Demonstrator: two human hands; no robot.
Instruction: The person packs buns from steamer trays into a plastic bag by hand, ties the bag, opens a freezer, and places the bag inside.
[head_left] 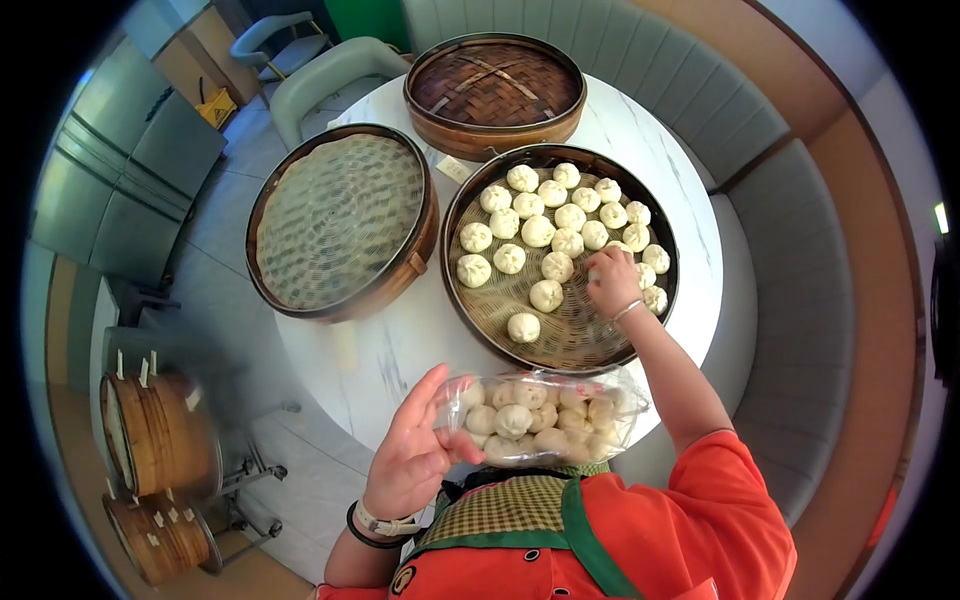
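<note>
My right hand (612,285) reaches into a round bamboo steamer (450,300) on the table. Its fingers are closed round a steamed bun (621,248), mostly hidden by the hand. Many pleated white buns (538,231) are spread over the woven base, mainly on its far and right sides. In front of my body lies a clear plastic bag (545,415) filled with small buns. My left hand (412,455) is at the bag's left end, with some fingers stretched out and others against the plastic, holding it.
An open steamer (340,220) with a bare woven base stands at left on the marble table (345,375). Behind is another steamer with a brown woven lid (497,85). A curved grey bench (790,300) wraps the right side. Stacked steamers (160,440) stand lower left.
</note>
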